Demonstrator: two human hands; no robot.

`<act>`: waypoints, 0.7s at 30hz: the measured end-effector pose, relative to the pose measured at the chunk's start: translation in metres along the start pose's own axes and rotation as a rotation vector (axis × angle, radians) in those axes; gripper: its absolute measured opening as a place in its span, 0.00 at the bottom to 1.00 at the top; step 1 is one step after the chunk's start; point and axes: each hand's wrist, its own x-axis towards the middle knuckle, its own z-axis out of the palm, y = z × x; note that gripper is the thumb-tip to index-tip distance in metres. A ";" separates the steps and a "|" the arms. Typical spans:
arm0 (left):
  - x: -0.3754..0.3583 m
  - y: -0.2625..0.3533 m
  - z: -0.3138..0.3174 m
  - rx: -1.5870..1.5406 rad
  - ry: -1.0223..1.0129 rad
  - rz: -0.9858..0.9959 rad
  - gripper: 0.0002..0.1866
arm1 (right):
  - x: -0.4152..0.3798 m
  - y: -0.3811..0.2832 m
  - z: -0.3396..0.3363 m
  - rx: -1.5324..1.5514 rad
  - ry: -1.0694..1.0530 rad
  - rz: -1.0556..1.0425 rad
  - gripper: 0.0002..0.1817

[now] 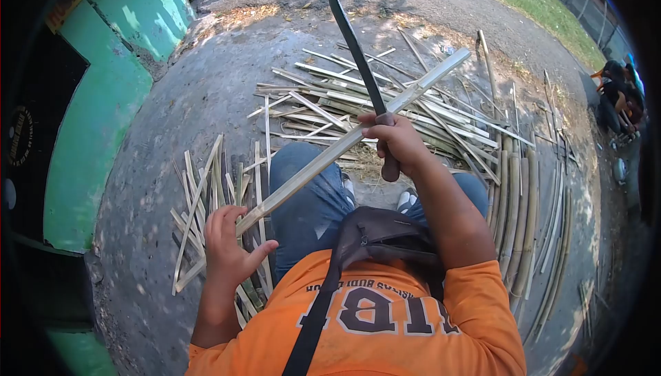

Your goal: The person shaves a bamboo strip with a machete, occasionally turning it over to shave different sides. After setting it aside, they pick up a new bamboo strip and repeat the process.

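Observation:
My right hand (pixel 397 143) grips the handle of a long dark machete (pixel 354 45), its blade pointing up and away from me. My left hand (pixel 228 246) holds the near end of a long pale bamboo strip (pixel 358 131), which runs diagonally up to the right across my left knee. The machete blade crosses the strip close to my right fist. I sit on the ground in blue jeans and an orange shirt, with a dark bag (pixel 382 235) strapped across my chest.
A pile of split bamboo strips (pixel 413 111) lies ahead of my feet. Short strips (pixel 206 197) lie by my left hand, and thicker bamboo slats (pixel 516 217) lie to my right. A green wall (pixel 103 107) stands at left. Another person (pixel 620 94) sits far right.

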 end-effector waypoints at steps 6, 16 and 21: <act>-0.012 -0.035 0.056 0.001 -0.236 -0.202 0.39 | 0.006 -0.005 -0.010 -0.023 -0.005 0.039 0.22; 0.011 -0.029 0.081 -0.290 -0.371 -0.549 0.24 | 0.008 -0.046 -0.019 -0.051 -0.039 -0.036 0.22; 0.013 -0.016 0.100 -0.512 -0.382 -0.606 0.22 | 0.012 -0.052 -0.032 -0.204 0.034 -0.134 0.20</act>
